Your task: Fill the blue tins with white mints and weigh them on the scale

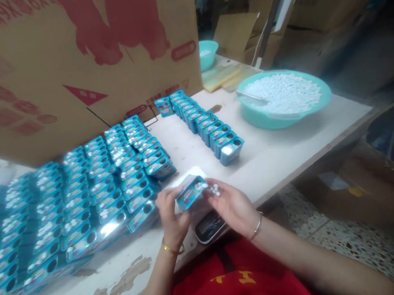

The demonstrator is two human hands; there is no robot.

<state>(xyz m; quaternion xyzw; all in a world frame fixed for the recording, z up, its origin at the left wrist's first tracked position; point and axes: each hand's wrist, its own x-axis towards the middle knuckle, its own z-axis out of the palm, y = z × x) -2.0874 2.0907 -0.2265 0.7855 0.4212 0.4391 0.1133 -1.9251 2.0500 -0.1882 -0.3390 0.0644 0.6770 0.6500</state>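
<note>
Tin (190, 193) gripped between left hand (172, 216), right hand (231, 205).

A worn pale surface (285, 159) (paint flaking near its front edge) stands over speckled terrazzo floor (341, 240), cardboard cartons (322, 4) stacked behind.

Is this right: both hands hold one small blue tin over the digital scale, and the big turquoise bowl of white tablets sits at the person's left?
Not quite. In the head view the big turquoise bowl of white tablets sits at the person's right, not left. The rest stands: left hand and right hand hold one small blue tin over the digital scale.
</note>
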